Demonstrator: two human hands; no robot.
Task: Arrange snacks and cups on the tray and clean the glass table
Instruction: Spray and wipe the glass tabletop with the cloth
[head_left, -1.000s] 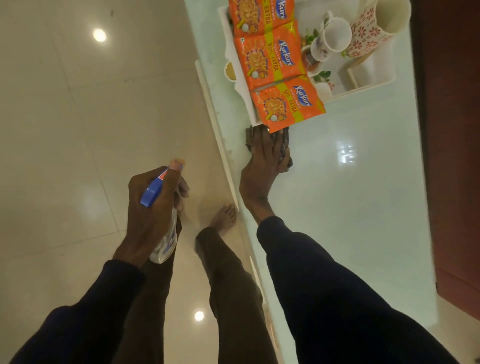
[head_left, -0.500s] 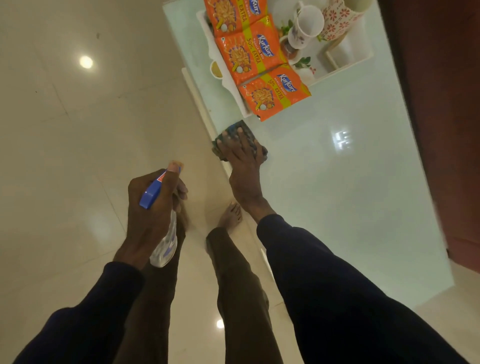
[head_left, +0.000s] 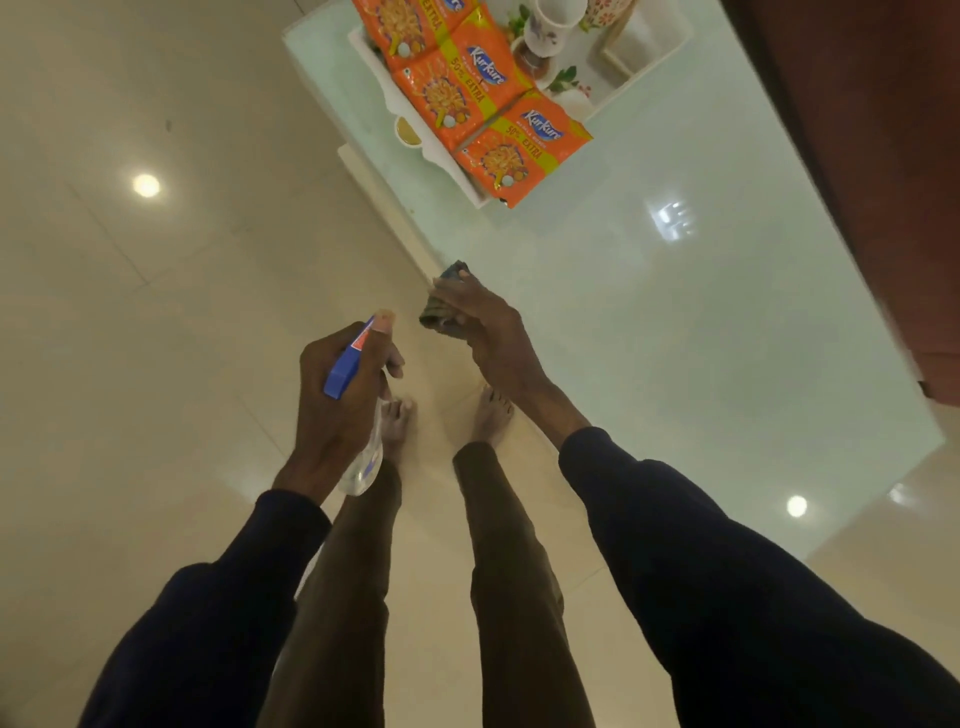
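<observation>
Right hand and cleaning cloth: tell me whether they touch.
Touching. In the head view the right hand lies across the cleaning cloth at the edge of the glass table, with no gap between.

A rectangular table top of pale green frosted glass (head_left: 675, 338) stands on a glossy cream tiled floor (head_left: 156, 364). A white rectangular plastic tray (head_left: 376, 73) sits directly on the glass at the far left corner, just in from the left edge. An orange foil snack packet (head_left: 514, 150) overhangs the tray's near corner above the glass. Nearer along the left edge, the right hand (head_left: 493, 338) grips a dark blue-green cloth (head_left: 441, 306). Whether the cloth touches the glass cannot be told.
</observation>
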